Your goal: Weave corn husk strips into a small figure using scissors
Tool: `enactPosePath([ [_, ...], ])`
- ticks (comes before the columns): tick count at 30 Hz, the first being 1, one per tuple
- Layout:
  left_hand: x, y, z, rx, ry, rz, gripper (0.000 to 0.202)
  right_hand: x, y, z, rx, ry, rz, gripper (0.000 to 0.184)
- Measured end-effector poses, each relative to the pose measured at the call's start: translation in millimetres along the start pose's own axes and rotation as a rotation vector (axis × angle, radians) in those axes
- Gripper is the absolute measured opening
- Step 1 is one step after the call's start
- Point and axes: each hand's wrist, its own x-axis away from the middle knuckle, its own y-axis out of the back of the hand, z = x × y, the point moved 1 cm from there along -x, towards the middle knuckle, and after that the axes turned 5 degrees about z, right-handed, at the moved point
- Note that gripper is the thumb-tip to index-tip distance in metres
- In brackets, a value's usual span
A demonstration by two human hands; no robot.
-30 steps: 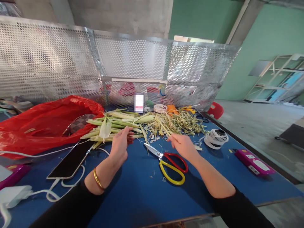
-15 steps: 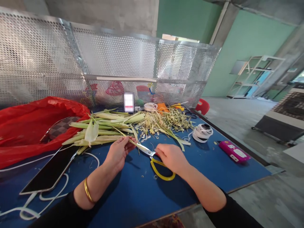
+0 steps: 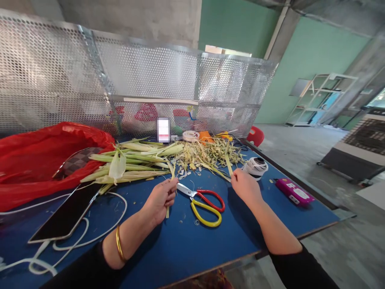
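Observation:
My left hand (image 3: pixel 161 199) is closed on a narrow pale green leaf strip (image 3: pixel 171 175) that stands nearly upright above the blue table (image 3: pixel 192 245). My right hand (image 3: pixel 246 185) pinches a second thin leaf strip (image 3: pixel 228 161), lifted to the right. Scissors (image 3: pixel 204 200) with one red and one yellow handle lie flat on the table between both hands. Behind them lies a pile of long green leaves (image 3: pixel 135 160), and to its right a heap of cut leaf scraps (image 3: pixel 210 154).
A red plastic bag (image 3: pixel 36 156) fills the left. A dark phone (image 3: pixel 67 214) with a white cable (image 3: pixel 90 237) lies front left. A roll of white tape (image 3: pixel 255 166) and a magenta box (image 3: pixel 294 192) sit at the right. A perforated metal screen (image 3: pixel 135 88) backs the table.
My right hand has left the scissors and risen to the right with a leaf strip. My left hand now holds its strip upright, closer to me. The scissors lie untouched.

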Motion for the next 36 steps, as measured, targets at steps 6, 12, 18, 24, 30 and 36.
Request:
enactPosePath([
  [6, 2.9, 0.3, 0.4, -0.004, -0.062, 0.139, 0.037, 22.6, 1.0, 48.2, -0.638, 0.252, 0.346, 0.019],
  [12, 4.6, 1.5, -10.3, 0.04, -0.192, 0.188, 0.03, 38.9, -21.9, 99.8, -1.073, 0.262, 0.839, 0.018],
  [18, -0.1, 6.2, -10.2, 0.055, -0.27, -0.084, 0.031, 44.7, -38.4, 104.4, -0.56, 0.515, 0.402, 0.024],
  [24, 3.3, 3.8, -9.3, 0.078, -0.25, -0.156, 0.025, 54.4, -45.7, 96.3, 0.017, 0.811, -0.018, 0.03],
  [30, 1.6, 7.4, -18.3, 0.103, -0.24, 0.025, 0.027, 50.9, -38.2, 98.3, -0.552, 0.503, 0.417, 0.023],
  [36, -3.5, 14.6, -20.6, 0.154, -0.264, -0.092, 0.023, 49.9, -40.3, 93.8, -0.446, 0.546, 0.298, 0.024],
])
